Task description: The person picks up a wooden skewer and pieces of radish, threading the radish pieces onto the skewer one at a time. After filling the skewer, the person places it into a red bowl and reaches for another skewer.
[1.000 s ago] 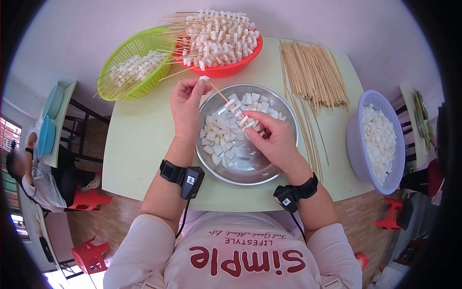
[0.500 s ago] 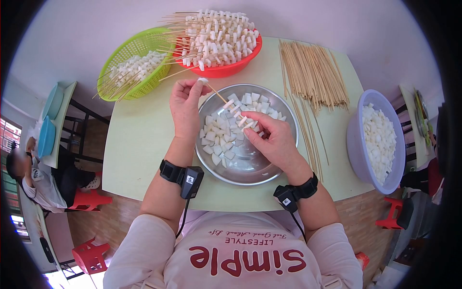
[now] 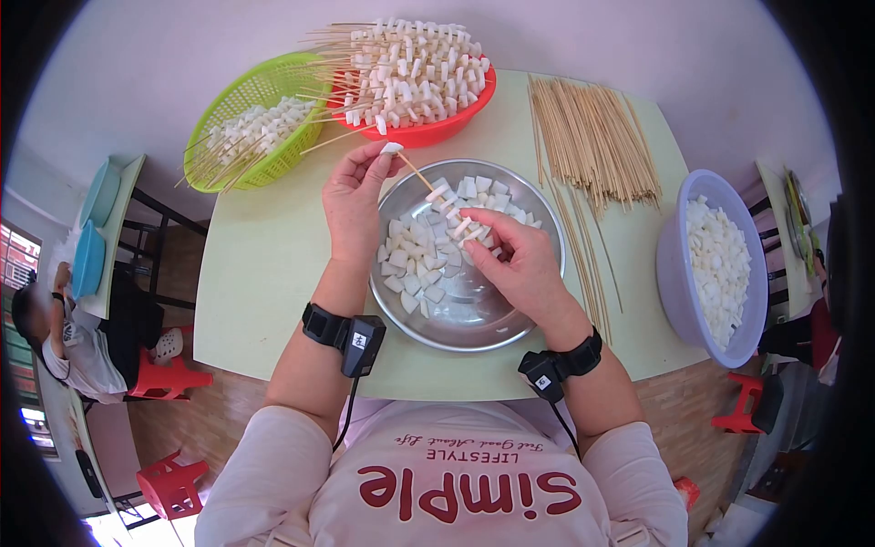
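My left hand (image 3: 357, 187) pinches a white piece (image 3: 391, 148) at the upper end of a wooden skewer (image 3: 416, 171). Several white pieces are threaded lower on that skewer, where my right hand (image 3: 510, 251) has its thumb and fingers closed around them. Both hands are above a round steel bowl (image 3: 468, 342), which holds loose white chunks (image 3: 415, 258). Behind it, a red basin (image 3: 421, 135) is heaped with filled skewers (image 3: 415, 73). More filled skewers lie in a green basket (image 3: 219, 102) at the back left.
Bare skewers (image 3: 597, 137) are spread at the back right of the pale green table (image 3: 264, 301), with a few beside the bowl. A purple basin (image 3: 670, 264) of white pieces is at the right edge. Another person (image 3: 77, 337) sits at the far left, near red stools (image 3: 171, 483).
The white piece between my left fingertips has shifted slightly up and right at the skewer's tip. My right hand has barely moved. The person at the left has moved an arm.
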`<state>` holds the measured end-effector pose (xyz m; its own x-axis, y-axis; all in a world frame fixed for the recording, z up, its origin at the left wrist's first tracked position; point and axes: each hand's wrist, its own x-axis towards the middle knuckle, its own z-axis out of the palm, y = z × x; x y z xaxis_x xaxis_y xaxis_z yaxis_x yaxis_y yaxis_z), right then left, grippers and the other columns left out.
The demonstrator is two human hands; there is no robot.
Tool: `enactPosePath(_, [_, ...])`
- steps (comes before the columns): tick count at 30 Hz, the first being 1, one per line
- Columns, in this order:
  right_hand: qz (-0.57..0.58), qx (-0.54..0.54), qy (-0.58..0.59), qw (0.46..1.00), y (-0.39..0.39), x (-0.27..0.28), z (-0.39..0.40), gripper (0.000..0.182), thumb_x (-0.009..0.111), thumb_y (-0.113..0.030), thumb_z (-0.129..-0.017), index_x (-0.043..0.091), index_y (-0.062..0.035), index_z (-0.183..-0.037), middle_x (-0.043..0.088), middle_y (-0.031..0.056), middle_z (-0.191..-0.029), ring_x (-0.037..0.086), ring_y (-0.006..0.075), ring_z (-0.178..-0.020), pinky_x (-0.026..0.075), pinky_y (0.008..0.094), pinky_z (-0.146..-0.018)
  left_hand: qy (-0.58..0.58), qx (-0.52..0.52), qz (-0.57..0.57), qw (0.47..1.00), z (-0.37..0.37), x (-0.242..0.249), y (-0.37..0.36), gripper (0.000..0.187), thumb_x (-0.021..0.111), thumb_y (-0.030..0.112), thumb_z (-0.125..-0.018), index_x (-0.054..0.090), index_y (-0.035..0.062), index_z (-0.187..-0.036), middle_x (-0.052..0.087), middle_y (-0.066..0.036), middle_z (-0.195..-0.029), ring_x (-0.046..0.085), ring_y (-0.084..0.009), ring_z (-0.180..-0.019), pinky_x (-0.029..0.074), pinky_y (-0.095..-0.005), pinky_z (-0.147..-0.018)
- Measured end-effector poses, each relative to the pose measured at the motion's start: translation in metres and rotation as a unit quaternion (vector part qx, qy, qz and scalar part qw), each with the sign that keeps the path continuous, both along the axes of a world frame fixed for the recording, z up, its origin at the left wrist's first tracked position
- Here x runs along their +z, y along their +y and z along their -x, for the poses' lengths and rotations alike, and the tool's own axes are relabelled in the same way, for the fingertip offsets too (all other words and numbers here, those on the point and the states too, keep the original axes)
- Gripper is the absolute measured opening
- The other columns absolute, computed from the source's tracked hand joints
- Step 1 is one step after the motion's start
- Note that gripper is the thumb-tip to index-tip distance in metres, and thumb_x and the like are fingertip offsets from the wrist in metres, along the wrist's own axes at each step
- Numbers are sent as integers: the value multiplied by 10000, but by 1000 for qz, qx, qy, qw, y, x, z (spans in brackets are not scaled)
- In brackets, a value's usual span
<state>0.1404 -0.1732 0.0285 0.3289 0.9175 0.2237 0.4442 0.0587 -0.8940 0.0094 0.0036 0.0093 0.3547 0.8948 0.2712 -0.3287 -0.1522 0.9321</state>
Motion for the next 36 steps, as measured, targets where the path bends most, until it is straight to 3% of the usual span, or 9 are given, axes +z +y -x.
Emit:
enactPosePath(8, [10, 8, -5, 1000, 1, -1, 0, 343, 677, -153, -854, 639, -106, -1191, 647, 93, -723, 586, 141, -588, 488, 270, -591, -5, 24, -16, 1000, 0, -1, 0, 205, 612, 77, -935, 600, -22, -1114, 669, -87, -970, 614, -135, -879, 492, -260, -837])
enactPosePath(14, [1, 8, -7, 1000, 1, -2, 0, 344, 679, -149, -852, 640, -107, -1191, 646, 92, -718, 589, 141, -587, 489, 269, -589, -36, 60, -30, 997, -1, -2, 0, 126, 629, 20, -911, 614, -39, -1021, 665, -95, -992, 630, -129, -898, 502, -241, -839])
enactPosePath(22, [-1, 8, -10, 1000, 0, -1, 0, 343, 678, -139, -851, 637, -115, -1191, 644, 90, -724, 577, 137, -582, 485, 269, -583, -2, 70, -66, 995, 0, -2, -2, 107, 647, -8, -890, 617, -33, -990, 679, -85, -939, 650, -122, -868, 517, -237, -805])
enactPosePath(36, [2, 10, -3, 1000, 1, -1, 0, 343, 675, -134, -854, 635, -106, -1194, 648, 91, -735, 578, 135, -587, 486, 269, -588, 75, 83, -167, 980, 5, -7, 6, 92, 641, -26, -889, 615, -20, -977, 652, -66, -990, 619, -111, -911, 495, -233, -840])
